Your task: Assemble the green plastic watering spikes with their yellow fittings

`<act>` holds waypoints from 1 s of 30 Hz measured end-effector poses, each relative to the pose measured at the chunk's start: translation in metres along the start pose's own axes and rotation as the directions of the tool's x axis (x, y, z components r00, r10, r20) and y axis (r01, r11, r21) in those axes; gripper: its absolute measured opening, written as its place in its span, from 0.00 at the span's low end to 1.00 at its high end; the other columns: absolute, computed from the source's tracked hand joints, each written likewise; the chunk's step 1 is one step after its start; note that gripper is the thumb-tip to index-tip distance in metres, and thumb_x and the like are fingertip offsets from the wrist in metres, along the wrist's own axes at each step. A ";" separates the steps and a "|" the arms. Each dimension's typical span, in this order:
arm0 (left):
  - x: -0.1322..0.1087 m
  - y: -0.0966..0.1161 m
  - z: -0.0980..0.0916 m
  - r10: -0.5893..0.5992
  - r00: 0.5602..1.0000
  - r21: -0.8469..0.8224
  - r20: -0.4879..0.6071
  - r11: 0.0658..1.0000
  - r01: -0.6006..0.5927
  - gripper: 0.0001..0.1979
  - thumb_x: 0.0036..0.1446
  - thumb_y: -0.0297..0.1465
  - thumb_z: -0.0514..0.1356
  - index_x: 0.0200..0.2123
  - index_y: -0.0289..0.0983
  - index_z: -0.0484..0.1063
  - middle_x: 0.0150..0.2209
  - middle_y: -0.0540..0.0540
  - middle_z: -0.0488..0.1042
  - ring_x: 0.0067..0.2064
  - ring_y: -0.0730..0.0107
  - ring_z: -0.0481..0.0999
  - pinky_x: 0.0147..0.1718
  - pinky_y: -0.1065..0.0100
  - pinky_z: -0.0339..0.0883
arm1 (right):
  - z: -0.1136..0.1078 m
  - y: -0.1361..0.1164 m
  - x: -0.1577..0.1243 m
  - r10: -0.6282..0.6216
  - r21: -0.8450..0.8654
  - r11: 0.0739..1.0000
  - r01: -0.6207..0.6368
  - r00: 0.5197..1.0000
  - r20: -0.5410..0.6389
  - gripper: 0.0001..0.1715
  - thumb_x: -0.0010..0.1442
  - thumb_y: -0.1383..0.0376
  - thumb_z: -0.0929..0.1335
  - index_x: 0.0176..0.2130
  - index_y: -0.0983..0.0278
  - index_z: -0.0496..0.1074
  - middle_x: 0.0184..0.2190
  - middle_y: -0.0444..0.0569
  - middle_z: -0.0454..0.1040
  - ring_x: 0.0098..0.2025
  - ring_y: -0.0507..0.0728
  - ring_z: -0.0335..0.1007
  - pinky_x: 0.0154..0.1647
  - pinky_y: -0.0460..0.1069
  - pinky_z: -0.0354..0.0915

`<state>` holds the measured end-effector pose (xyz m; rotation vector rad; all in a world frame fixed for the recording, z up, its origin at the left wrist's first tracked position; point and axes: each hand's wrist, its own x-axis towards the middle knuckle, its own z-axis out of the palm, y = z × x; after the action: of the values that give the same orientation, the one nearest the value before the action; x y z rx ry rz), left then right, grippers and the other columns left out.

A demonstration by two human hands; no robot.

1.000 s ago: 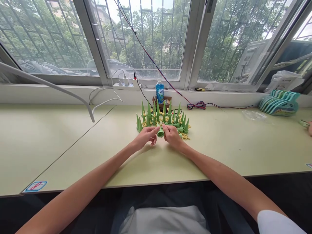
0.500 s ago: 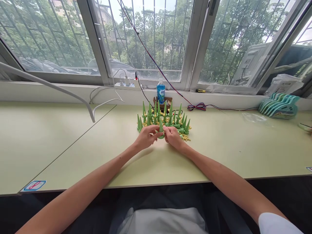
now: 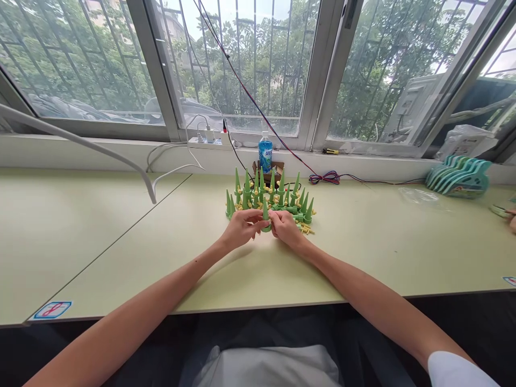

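A green plastic cone [image 3: 265, 208] with a wider round base stands upright between my hands, just above the table's near-middle part. My left hand [image 3: 243, 228] grips its base from the left, thumb in front. From the right, my right hand [image 3: 285, 226] is closed in a pinch against the cone's side; whatever its fingertips hold is too small and hidden to make out. Behind both hands stand several similar green cones [image 3: 295, 187] with small yellow pieces fixed on them. Loose yellow pieces [image 3: 307, 229] and short green tubes [image 3: 299, 217] lie by my right hand.
Behind the cones are a blue bottle [image 3: 265, 155] and a brown box [image 3: 278, 167]. A cable coil [image 3: 325, 177] and teal hangers [image 3: 459, 176] lie toward the right. A grey tube [image 3: 121, 157] hangs at left. Another person's hand [image 3: 513, 221] shows at the right edge.
My hands stay on the cone with almost no movement. At the right edge, another person's hand has come into view. The whole view has shifted slightly.
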<state>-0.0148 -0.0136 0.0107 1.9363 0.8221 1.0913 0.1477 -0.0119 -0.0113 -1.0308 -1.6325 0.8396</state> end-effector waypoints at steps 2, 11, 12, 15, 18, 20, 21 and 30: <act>0.000 0.000 0.000 -0.023 0.999 -0.071 0.032 0.997 0.025 0.15 0.52 0.41 0.65 0.30 0.34 0.73 0.22 0.50 0.67 0.22 0.75 0.68 0.16 0.73 0.64 | 0.000 0.002 0.000 -0.014 -0.005 1.000 0.014 1.000 0.001 0.27 0.64 0.51 0.58 0.19 0.61 0.55 0.11 0.40 0.55 0.15 0.49 0.51 0.20 0.47 0.52; 0.004 0.004 -0.008 -0.325 0.903 -0.480 0.282 0.767 0.426 0.14 0.49 0.37 0.69 0.29 0.32 0.72 0.22 0.53 0.63 0.22 0.80 0.66 0.21 0.75 0.61 | -0.003 0.000 -0.004 -0.140 -0.080 0.987 0.141 0.990 0.008 0.29 0.65 0.45 0.57 0.23 0.61 0.53 0.18 0.40 0.51 0.20 0.49 0.49 0.21 0.47 0.50; 0.005 0.003 -0.009 -0.356 0.882 -0.512 0.307 0.720 0.469 0.14 0.48 0.36 0.70 0.28 0.32 0.72 0.22 0.54 0.62 0.22 0.82 0.65 0.21 0.76 0.61 | -0.003 0.000 -0.004 -0.157 -0.082 0.984 0.158 0.987 0.017 0.28 0.65 0.45 0.57 0.23 0.61 0.53 0.18 0.40 0.51 0.20 0.49 0.49 0.21 0.47 0.50; 0.006 0.002 -0.010 -0.403 0.849 -0.573 0.340 0.627 0.527 0.14 0.46 0.33 0.71 0.28 0.33 0.70 0.23 0.55 0.62 0.22 0.84 0.64 0.22 0.77 0.62 | -0.004 -0.002 -0.006 -0.203 -0.079 0.976 0.205 0.978 0.038 0.27 0.67 0.47 0.56 0.24 0.61 0.54 0.19 0.40 0.51 0.21 0.49 0.49 0.22 0.47 0.50; 0.006 0.002 -0.010 -0.392 0.855 -0.571 0.338 0.637 0.518 0.13 0.48 0.33 0.70 0.28 0.33 0.70 0.23 0.55 0.62 0.22 0.83 0.64 0.22 0.77 0.61 | -0.004 -0.003 -0.006 -0.220 -0.078 0.972 0.222 0.975 0.034 0.26 0.67 0.48 0.56 0.25 0.61 0.54 0.19 0.40 0.51 0.21 0.49 0.49 0.23 0.47 0.50; 0.005 0.003 -0.010 -0.363 0.874 -0.543 0.324 0.685 0.486 0.13 0.50 0.34 0.69 0.28 0.33 0.70 0.22 0.55 0.61 0.22 0.82 0.64 0.21 0.76 0.61 | -0.004 -0.003 -0.006 -0.215 -0.088 0.972 0.216 0.976 0.023 0.27 0.67 0.48 0.56 0.24 0.62 0.54 0.18 0.40 0.52 0.21 0.49 0.49 0.23 0.47 0.50; 0.005 0.003 -0.010 -0.343 0.885 -0.525 0.314 0.714 0.463 0.13 0.51 0.35 0.69 0.29 0.33 0.70 0.22 0.55 0.60 0.22 0.82 0.64 0.21 0.76 0.61 | -0.003 -0.003 -0.005 -0.206 -0.094 0.974 0.207 0.978 0.020 0.27 0.67 0.47 0.56 0.24 0.62 0.54 0.18 0.40 0.53 0.21 0.49 0.49 0.23 0.47 0.50; 0.003 0.007 -0.005 -0.116 0.984 -0.229 0.136 0.963 0.145 0.16 0.50 0.40 0.67 0.28 0.34 0.70 0.22 0.52 0.65 0.22 0.77 0.67 0.20 0.72 0.62 | -0.002 0.002 0.000 -0.103 -0.090 0.991 0.103 0.995 -0.001 0.28 0.65 0.47 0.58 0.21 0.62 0.55 0.15 0.40 0.54 0.19 0.49 0.50 0.22 0.47 0.49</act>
<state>-0.0172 -0.0131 0.0198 1.7042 0.7075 0.9379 0.1503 -0.0108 -0.0122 -1.0002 -1.7166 0.6999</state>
